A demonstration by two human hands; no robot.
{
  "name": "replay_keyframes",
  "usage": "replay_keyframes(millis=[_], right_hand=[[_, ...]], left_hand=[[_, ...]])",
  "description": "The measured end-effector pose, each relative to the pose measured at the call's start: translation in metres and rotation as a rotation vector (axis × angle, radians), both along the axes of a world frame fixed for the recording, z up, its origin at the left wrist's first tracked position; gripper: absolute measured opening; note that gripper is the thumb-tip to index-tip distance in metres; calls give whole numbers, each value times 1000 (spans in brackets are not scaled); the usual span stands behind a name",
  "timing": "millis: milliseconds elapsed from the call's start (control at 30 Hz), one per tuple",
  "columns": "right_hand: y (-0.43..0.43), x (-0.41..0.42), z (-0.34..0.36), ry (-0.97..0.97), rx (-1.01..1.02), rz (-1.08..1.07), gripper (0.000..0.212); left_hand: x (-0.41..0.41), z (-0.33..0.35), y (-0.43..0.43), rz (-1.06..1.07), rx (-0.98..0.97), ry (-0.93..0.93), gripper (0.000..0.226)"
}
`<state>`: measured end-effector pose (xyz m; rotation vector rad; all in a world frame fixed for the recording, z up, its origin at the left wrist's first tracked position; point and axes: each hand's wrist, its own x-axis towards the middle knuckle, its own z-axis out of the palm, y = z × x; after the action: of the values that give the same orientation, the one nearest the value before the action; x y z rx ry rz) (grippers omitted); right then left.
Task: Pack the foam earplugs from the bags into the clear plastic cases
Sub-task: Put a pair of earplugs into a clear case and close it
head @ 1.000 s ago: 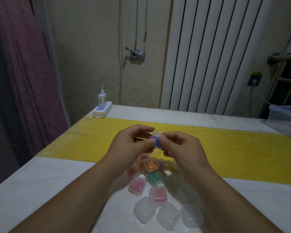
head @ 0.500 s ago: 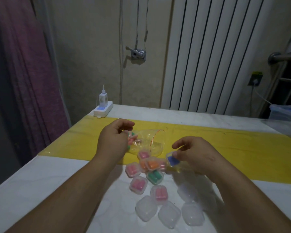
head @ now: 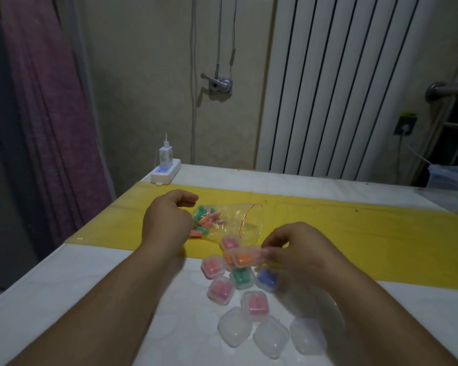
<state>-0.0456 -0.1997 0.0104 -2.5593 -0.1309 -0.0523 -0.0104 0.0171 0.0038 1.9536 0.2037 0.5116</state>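
Blue-filled clear plastic case (head: 267,278) now set down | our right hand (head: 299,249) pinches orange-filled clear case (head: 246,257) | left hand (head: 167,220) curled, we can't tell its grip | clear bag of foam earplugs (head: 238,223) at its 3 o'clock, nearest.

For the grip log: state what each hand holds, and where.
Right hand pinches the orange case by its right edge. Left hand, curled at the earplug bag: cannot tell.

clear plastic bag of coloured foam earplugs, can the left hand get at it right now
Probably yes: the left hand sits right beside the clear plastic bag on the yellow strip, with nothing between them.
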Motion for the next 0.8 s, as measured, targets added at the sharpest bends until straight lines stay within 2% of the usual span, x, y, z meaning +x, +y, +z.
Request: replay_keyframes(millis=[67, 133, 267, 367, 533, 800], right_hand=[[2, 3, -1, -88, 73, -10, 7], [7, 6, -3, -117, 83, -20, 14], [20, 19, -4, -55, 48, -15, 32], [28, 33, 0, 6, -26, 23, 34], [45, 57, 4, -50, -118, 29, 18], [70, 78, -2, 7, 128, 142, 38]], left_hand=[[2, -2, 3, -5, 86, 94, 54], [6, -7, 6, -23, 187, 159, 47], [14, -18, 10, -33, 349, 189, 29], [16, -22, 11, -25, 429, 196, 30], [18, -28, 11, -9, 449, 137, 22], [24, -30, 7, 10, 430, 99, 19]])
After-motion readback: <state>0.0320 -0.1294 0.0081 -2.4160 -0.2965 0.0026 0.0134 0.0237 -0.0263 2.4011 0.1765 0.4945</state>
